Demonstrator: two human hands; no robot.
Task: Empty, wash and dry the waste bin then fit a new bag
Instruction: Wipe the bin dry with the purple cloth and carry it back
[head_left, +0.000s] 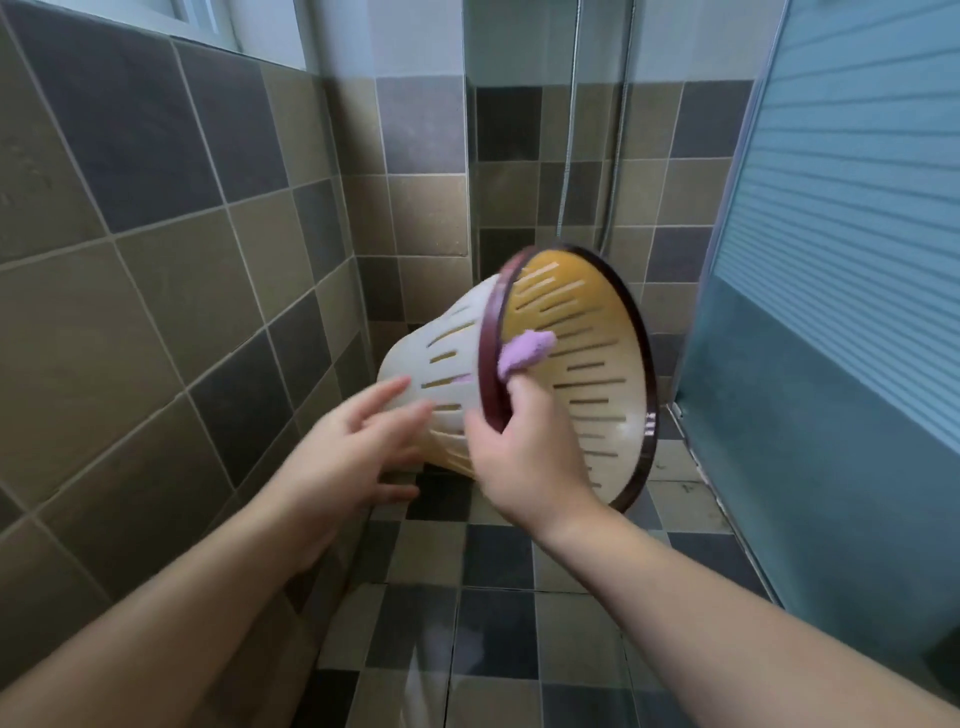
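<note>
Right hand (524, 447) pinches lilac cloth (524, 352) over dark-rimmed slotted cream plastic bin (587, 374), held tilted; left hand (358, 447) spread wide against base

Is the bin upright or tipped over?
Tipped on its side: the bin is held in the air, its opening facing right, and looks empty inside.

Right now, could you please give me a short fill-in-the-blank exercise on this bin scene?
1. The right hand presses a ____ cloth over the bin rim.
2. The bin's rim is dark ____.
3. The left hand touches the bin's ____ wall.
4. The bin holds no ____.

Missing: purple; red; outer; bag
</note>
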